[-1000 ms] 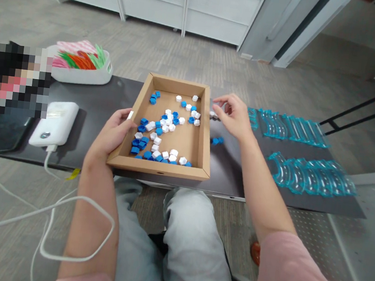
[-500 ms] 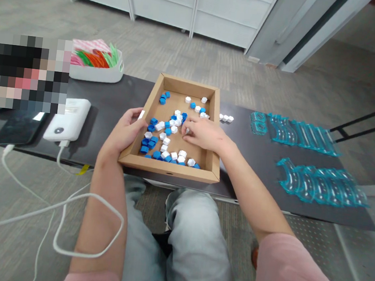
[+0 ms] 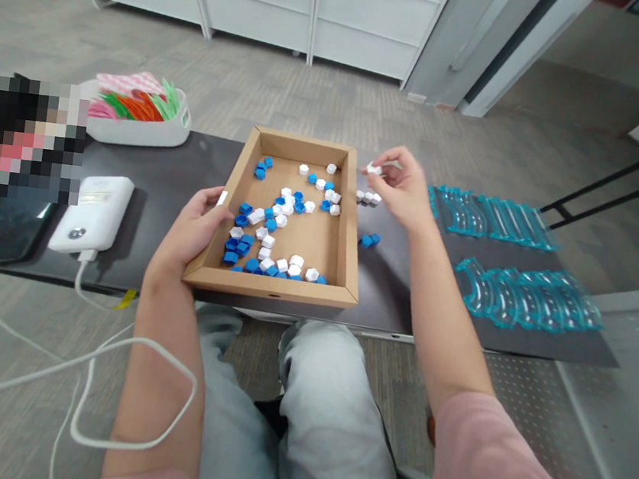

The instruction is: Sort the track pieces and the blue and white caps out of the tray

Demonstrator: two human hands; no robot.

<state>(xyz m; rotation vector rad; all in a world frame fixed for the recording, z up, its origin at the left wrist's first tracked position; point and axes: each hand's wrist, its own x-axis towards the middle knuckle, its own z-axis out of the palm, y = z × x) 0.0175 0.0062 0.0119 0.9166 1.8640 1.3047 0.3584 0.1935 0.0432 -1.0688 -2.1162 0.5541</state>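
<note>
My left hand point(image 3: 197, 222) grips the left wall of a shallow cardboard tray point(image 3: 273, 286), thumb over the rim. Several small blue and white hexagonal pieces lie scattered in the tray, mostly toward its left and front. Just beyond the tray's right wall, my right hand point(image 3: 399, 185) is raised and pinches a white hexagonal piece point(image 3: 374, 169) between thumb and fingertips. Below that hand a short row of white hexagonal pieces point(image 3: 369, 198) rests on the dark table. Closer to me, blue hexagonal pieces point(image 3: 369, 240) sit beside the tray.
Clear teal plastic pieces lie in two overlapping rows, a back row point(image 3: 489, 215) and a front row point(image 3: 526, 298), at right. On the left are a white power bank point(image 3: 95, 214) with a cable, a dark phone point(image 3: 6, 231) and a white basket point(image 3: 141, 133) of colourful strips.
My right hand has come up out of the tray and over its right wall, carrying a white hexagonal piece. My left hand stays on the tray's left side. The whole view has shifted slightly.
</note>
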